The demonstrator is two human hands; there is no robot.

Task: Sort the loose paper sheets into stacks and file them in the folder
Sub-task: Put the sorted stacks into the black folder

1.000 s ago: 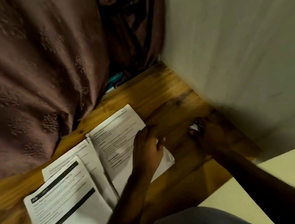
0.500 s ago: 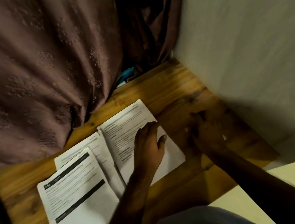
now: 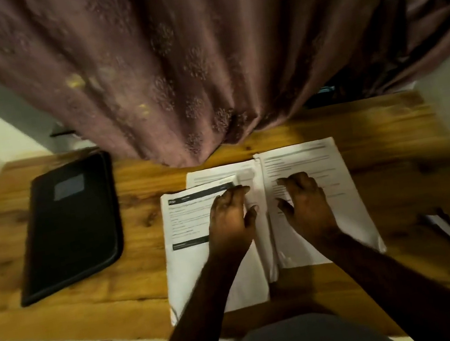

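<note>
Head view: both hands, left (image 3: 231, 220) and right (image 3: 308, 203), rest flat-fingered on paper stacks (image 3: 306, 162) (black folder (image 3: 71, 227) lies closed).

Three paper stacks (image 3: 310, 185); one folder (image 3: 71, 227) — two hands (image 3: 229, 217).

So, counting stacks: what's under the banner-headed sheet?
Under the banner-headed sheet, held by the left hand, another printed sheet shows at its far edge; anything deeper is covered.
</note>
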